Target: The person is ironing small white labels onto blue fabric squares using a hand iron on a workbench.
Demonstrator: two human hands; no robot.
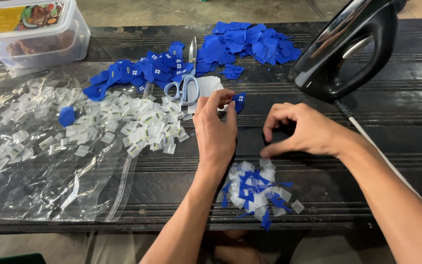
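- The desk (367, 161) looks like dark wood, ribbed with grooves, worn and faintly shiny.
- The blue tags (250, 46) seem matt cloth; one tag (239, 101) sits in the left hand (216, 132).
- The clear bag (50, 171) is thin, glossy, crinkled plastic film.
- The iron (352, 46) has a smooth, glossy black plastic body.
- The scissors (185, 80) have bright metal blades and pale blue plastic handles.
- The food box (32, 32) is translucent plastic.

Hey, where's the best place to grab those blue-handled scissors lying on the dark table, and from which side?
Probably by the light blue handle loops of the scissors, coming from the near side. The loops point toward the person, beside the left hand, while the metal blades point away between the piles of blue fabric pieces.
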